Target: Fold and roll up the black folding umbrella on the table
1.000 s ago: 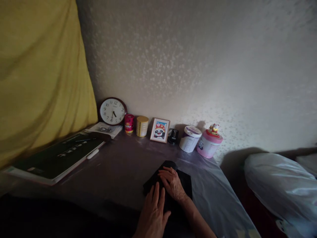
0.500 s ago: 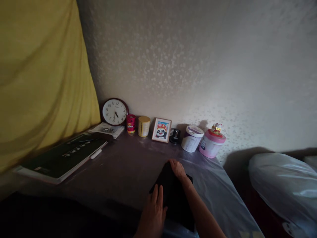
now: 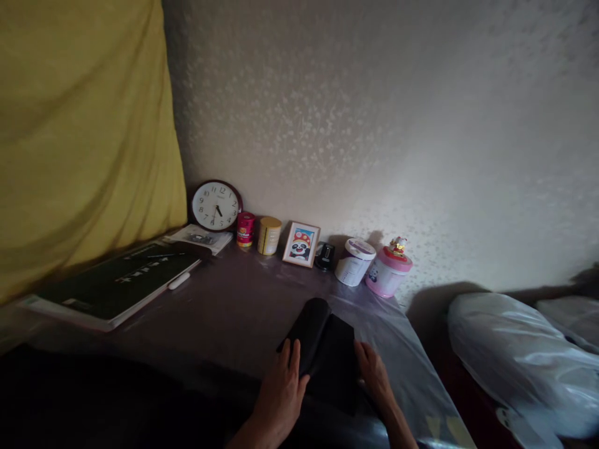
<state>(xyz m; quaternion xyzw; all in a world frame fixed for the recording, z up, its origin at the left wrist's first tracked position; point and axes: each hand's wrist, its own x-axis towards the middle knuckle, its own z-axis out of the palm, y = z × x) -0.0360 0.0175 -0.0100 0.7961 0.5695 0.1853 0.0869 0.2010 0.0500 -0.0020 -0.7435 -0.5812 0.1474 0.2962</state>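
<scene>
On the table's near part lies a black sheet (image 3: 337,358), perhaps paper. Its left half is folded over into a rounded, raised bend, and a crease runs down its middle. My left hand (image 3: 283,393) holds this folded half, with the fingers over its left side and the thumb on the near right. At the sheet's right edge, my right hand (image 3: 375,373) has its fingers curled against the border. The sheet's underside and the right fingertips are hidden.
Along the wall stand a round clock (image 3: 216,206), a red can (image 3: 245,229), a yellow-lidded tin (image 3: 269,236), a panda picture frame (image 3: 301,244), a small black object (image 3: 324,256), a white tub (image 3: 355,262) and a pink tub (image 3: 388,272). A large dark green book (image 3: 112,284) lies left.
My right hand has moved from the sheet's top down to its right edge. The top bend now shows uncovered. My left hand stays on the folded half. The camera view has shifted slightly.
</scene>
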